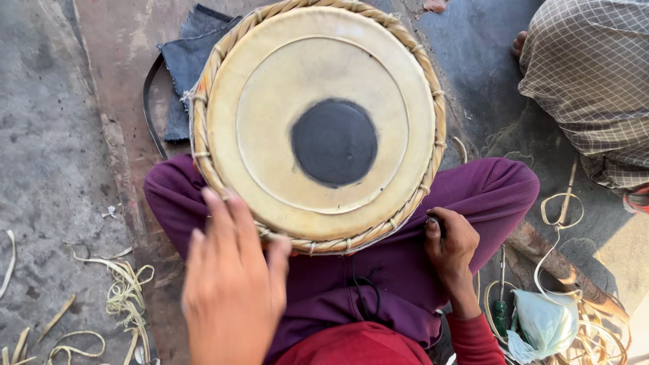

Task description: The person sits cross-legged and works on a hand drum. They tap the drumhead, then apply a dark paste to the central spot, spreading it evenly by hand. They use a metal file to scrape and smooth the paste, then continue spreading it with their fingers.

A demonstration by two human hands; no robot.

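A big round drum with a pale skin head, a black spot at its centre and a braided rim rests on the person's lap, over purple trousers. The left hand lies spread and loose, fingertips touching the drum's near rim. The right hand is clenched just beside the rim; what it grips, I cannot tell.

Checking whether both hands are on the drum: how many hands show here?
2. The left hand rests on the near rim of the drum; the right hand grips by its right edge. A neighbour's hands are not in view.
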